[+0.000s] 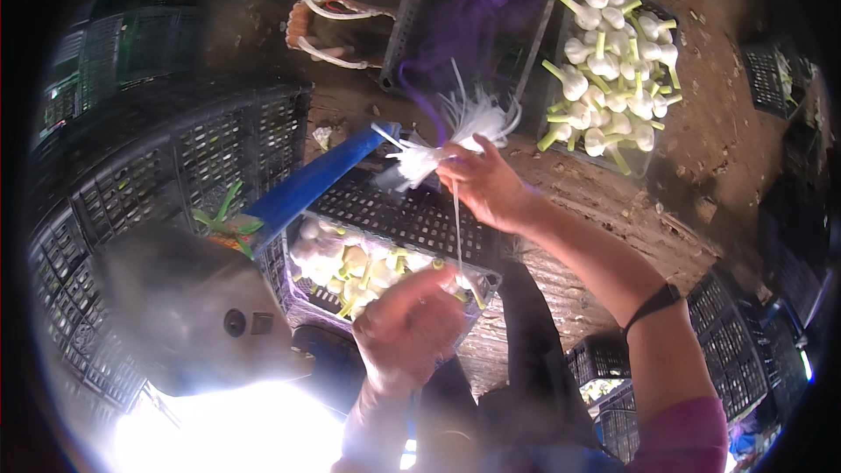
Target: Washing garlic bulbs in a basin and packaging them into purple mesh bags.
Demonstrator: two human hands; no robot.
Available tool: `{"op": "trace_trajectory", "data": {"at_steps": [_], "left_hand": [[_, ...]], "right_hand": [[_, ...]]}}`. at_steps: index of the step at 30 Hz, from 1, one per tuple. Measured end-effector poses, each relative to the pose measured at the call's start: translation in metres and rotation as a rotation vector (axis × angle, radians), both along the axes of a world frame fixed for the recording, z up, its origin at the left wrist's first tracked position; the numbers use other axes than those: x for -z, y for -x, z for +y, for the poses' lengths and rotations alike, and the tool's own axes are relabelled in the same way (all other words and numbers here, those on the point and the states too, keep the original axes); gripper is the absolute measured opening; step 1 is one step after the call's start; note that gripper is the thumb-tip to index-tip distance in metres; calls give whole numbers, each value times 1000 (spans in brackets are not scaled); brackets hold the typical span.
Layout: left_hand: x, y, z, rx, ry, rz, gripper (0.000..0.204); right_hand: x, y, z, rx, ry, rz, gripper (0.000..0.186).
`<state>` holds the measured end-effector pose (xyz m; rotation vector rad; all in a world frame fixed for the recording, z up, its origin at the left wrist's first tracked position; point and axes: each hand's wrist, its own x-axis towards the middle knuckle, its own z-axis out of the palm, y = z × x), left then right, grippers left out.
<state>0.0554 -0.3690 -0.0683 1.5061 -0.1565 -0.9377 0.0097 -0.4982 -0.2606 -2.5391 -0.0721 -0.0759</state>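
Observation:
My right hand [486, 182] is closed around the lower part of a bundle of thin white strips [477, 123], whose loose ends fan out above the fingers. A single white strip [457, 228] hangs from the bundle down to my left hand [412, 328]. That hand is closed and slightly blurred, its fingertips pinching the strip near its lower end. Below and between my hands, a black plastic crate [394, 215] holds garlic bulbs [355, 261] with short green stems. My left hand covers part of that crate's near side.
A blue bar [320, 177] slants beside the crate. At the far right stands a crate full of trimmed garlic [613, 79]; next to it, another crate [534, 44] has purple netting [495, 0]. A basket with white handles [337, 31] lies left of it. Stacked black crates [210, 140] line the left.

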Motion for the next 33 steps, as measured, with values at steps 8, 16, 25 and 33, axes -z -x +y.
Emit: {"op": "trace_trajectory", "data": {"at_steps": [8, 16, 25, 33], "left_hand": [[-39, 11, 54, 433, 207, 122, 21], [-33, 1, 171, 88, -165, 612, 34], [-91, -81, 267, 232, 357, 203, 22], [-125, -154, 351, 752, 1165, 620, 22]], "right_hand": [[56, -78, -94, 394, 83, -61, 27], [-87, -23, -14, 600, -790, 218, 22], [-258, 56, 227, 44, -1241, 534, 41], [-356, 52, 283, -234, -1278, 16, 16]]}}
